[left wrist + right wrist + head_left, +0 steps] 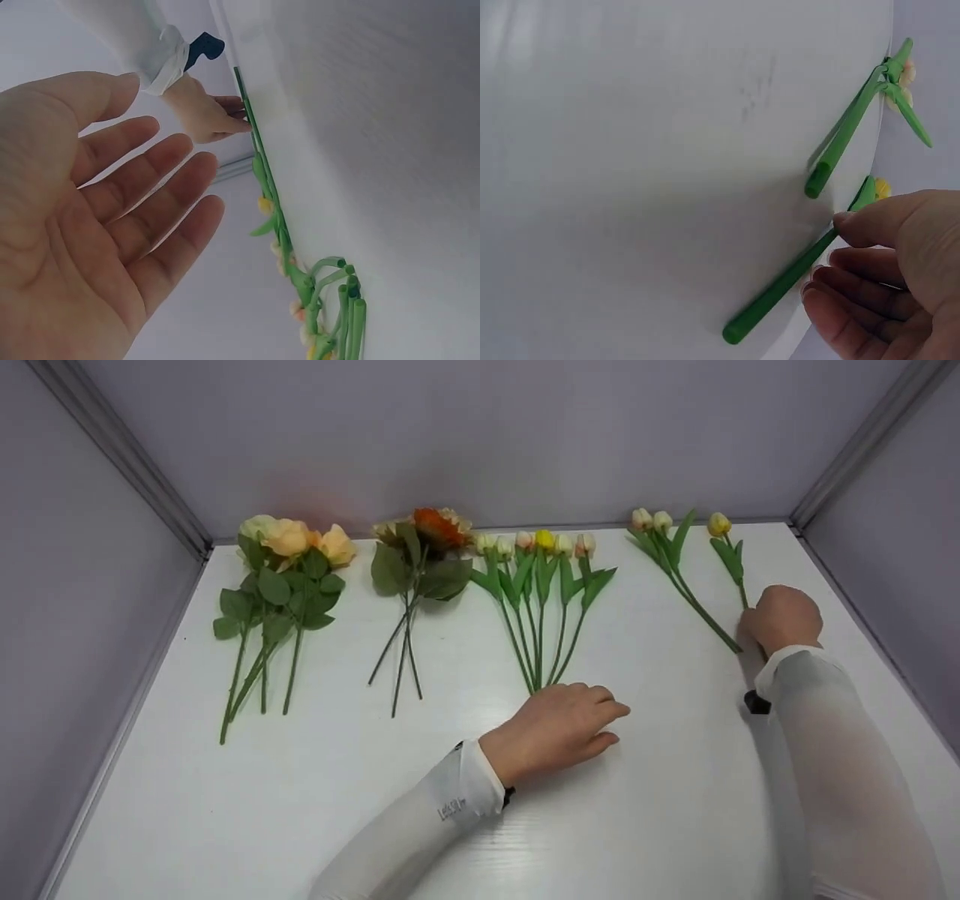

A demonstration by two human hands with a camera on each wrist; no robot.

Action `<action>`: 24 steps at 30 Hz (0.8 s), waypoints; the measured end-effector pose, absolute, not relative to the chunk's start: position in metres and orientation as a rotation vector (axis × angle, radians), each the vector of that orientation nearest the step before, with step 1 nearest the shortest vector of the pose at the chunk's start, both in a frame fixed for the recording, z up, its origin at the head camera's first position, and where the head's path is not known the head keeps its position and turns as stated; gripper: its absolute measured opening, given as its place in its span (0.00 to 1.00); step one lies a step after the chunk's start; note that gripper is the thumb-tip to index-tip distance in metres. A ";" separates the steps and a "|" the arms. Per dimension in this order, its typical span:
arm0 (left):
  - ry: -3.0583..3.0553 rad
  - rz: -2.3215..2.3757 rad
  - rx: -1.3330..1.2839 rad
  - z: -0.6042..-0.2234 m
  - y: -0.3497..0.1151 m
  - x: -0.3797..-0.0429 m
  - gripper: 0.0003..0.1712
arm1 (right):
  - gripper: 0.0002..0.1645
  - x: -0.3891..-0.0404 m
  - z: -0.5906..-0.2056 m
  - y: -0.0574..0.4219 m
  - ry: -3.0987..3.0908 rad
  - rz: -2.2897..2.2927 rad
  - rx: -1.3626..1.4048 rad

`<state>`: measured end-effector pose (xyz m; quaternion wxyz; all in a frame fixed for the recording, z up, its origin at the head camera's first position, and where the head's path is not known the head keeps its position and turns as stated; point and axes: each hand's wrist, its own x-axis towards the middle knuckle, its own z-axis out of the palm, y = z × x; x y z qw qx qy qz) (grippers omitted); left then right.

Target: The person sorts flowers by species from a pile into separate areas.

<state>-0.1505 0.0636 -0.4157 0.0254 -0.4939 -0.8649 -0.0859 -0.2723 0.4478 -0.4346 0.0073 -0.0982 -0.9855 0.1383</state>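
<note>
A single yellow artificial tulip with a green plastic stem (730, 556) lay near the tabletop's (675, 810) far right corner, its stem pinched by the right hand (780, 619). The left hand (559, 727), fingers relaxed and empty, hovered at the stem ends of a fanned tulip bunch (541, 600).

A glossy white table (675, 810) with grey walls around it carries four groups of artificial flowers in a row. At ten o'clock lies a bunch of peach and cream roses (277, 585); toward twelve, an orange bloom with broad leaves (420, 562); just right of it, a fan of pale and yellow tulips (536, 585). At two o'clock lie two white tulips (667, 551) and one yellow tulip (724, 544).
</note>
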 end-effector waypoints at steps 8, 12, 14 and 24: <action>-2.720 -0.268 -1.508 -0.420 0.061 -0.157 0.22 | 0.10 -0.274 -0.421 0.447 -3.242 0.359 -0.364; -2.723 -0.287 -1.501 -0.421 0.059 -0.159 0.22 | 0.10 -0.273 -0.419 0.450 -3.286 0.339 -0.364; -2.729 -0.303 -1.497 -0.421 0.058 -0.161 0.21 | 0.10 -0.271 -0.420 0.453 -3.278 0.361 -0.357; -2.795 -0.692 -1.284 -0.412 0.042 -0.174 0.17 | 0.21 -0.259 -0.410 0.455 -3.079 0.801 -0.380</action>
